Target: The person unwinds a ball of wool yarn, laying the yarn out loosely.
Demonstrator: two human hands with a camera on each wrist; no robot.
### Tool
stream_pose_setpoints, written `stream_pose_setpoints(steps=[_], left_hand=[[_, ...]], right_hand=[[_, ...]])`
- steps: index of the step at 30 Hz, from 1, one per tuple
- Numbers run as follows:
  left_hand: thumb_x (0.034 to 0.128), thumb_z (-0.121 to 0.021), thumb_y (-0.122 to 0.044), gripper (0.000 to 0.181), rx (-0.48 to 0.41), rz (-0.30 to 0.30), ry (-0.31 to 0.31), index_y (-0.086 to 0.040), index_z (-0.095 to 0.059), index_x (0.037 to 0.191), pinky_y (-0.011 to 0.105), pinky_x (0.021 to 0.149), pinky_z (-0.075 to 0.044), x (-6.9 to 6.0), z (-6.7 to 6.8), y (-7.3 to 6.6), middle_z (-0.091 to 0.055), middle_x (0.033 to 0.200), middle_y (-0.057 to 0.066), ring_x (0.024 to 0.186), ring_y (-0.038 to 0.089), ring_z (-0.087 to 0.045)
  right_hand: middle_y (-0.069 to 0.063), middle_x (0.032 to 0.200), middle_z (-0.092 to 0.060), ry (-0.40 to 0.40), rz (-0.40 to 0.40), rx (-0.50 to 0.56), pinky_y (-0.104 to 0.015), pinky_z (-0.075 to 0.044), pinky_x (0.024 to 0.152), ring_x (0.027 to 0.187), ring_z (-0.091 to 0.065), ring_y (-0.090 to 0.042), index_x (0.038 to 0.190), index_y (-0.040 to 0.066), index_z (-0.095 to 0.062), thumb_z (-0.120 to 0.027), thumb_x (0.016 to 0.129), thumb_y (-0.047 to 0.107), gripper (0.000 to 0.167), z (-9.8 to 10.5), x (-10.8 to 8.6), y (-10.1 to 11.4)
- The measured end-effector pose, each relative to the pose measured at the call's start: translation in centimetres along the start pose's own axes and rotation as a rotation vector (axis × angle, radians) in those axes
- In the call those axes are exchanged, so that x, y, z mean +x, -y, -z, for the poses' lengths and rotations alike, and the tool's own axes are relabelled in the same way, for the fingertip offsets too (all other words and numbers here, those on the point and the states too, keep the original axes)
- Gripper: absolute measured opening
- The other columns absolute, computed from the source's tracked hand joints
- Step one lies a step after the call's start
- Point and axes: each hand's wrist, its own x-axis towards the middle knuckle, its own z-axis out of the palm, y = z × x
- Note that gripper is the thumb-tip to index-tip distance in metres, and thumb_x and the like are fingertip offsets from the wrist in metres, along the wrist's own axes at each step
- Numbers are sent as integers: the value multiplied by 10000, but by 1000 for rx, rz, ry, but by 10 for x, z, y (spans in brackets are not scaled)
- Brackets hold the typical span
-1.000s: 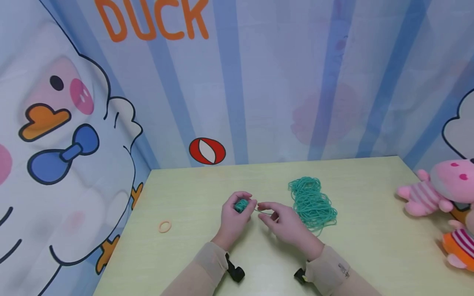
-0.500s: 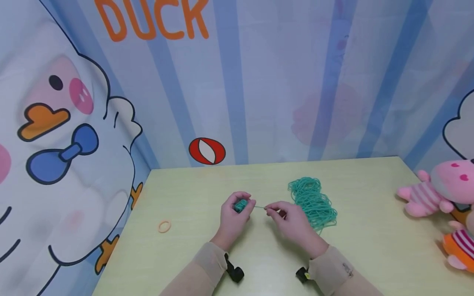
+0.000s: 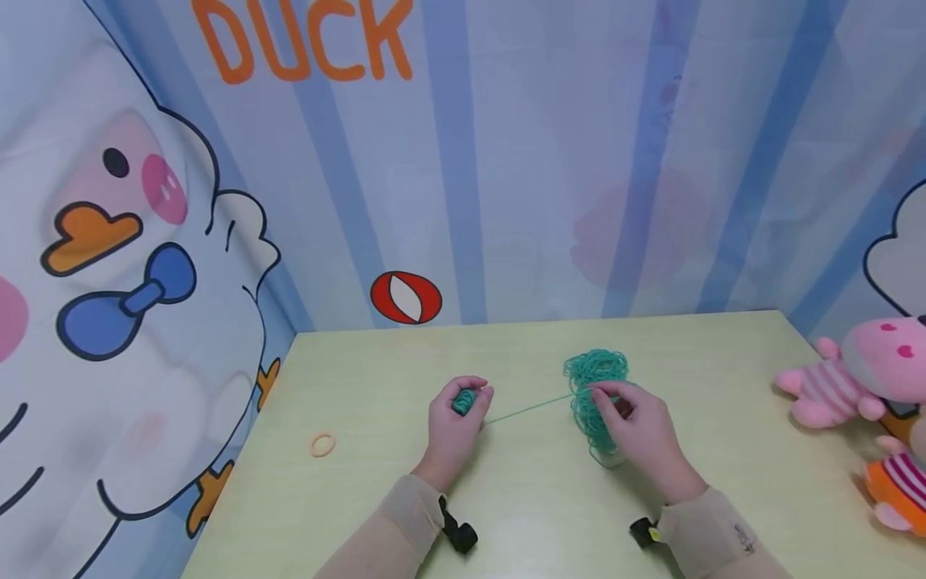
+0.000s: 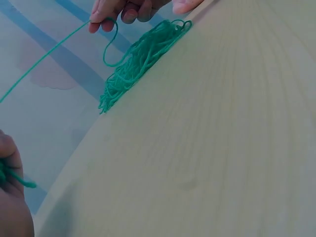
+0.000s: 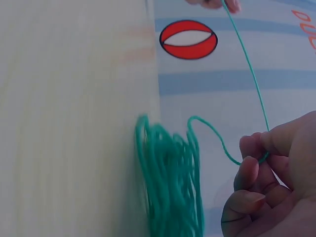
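Observation:
In the head view my left hand (image 3: 452, 426) grips a small ball of green yarn (image 3: 464, 401), its fingers curled round it. A taut yarn strand (image 3: 531, 408) runs from there to my right hand (image 3: 644, 426), which pinches it between thumb and forefinger. Beneath and just left of the right hand lies a loose heap of green yarn (image 3: 596, 367), partly hidden by that hand. The right wrist view shows a slack length sagging from the pinching fingers (image 5: 276, 140) to the heap (image 5: 173, 182). A short yarn end (image 4: 24, 183) pokes out beside the left hand in the left wrist view.
An orange-pink ring (image 3: 322, 444) lies on the pale wooden table (image 3: 376, 378), left of the hands. Pink plush toys (image 3: 832, 386) sit at the right edge. A printed cloth backdrop (image 3: 521, 161) hangs behind the table and along its left side.
My right hand has moved right, away from the left hand and over the yarn heap, drawing out a longer strand. The left hand has stayed almost in place with the ball.

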Motion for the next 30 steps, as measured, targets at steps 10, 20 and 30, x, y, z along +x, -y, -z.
stream_pose_setpoints(steps=[10,20,30], left_hand=[[1049,-776,-198,230,-19,-27,-30,-26,-717,1191,185,622,-515,0,0,1,-682,963,17,668,78,-569],[1050,-769,-175,139,-35,-52,-38,-88,-725,1149,185,619,-517,1,1,2,-669,952,13,662,74,-573],[1055,-768,-216,324,-49,-5,15,27,-678,1251,194,608,-535,0,-1,2,-687,1025,19,679,98,-583]], right_hand=[[-172,1199,-784,-30,-83,-118,-228,-526,627,785,-613,-64,1297,62,-790,-679,1108,272,304,35,2,-25],[-276,1365,-739,153,-293,-295,-646,-573,995,1232,-694,-494,1329,-4,-756,-592,1099,318,428,49,5,-35],[-297,1377,-621,-64,-35,-341,-618,-537,877,1174,-599,-514,1303,21,-742,-632,1026,180,337,21,-1,-1]])
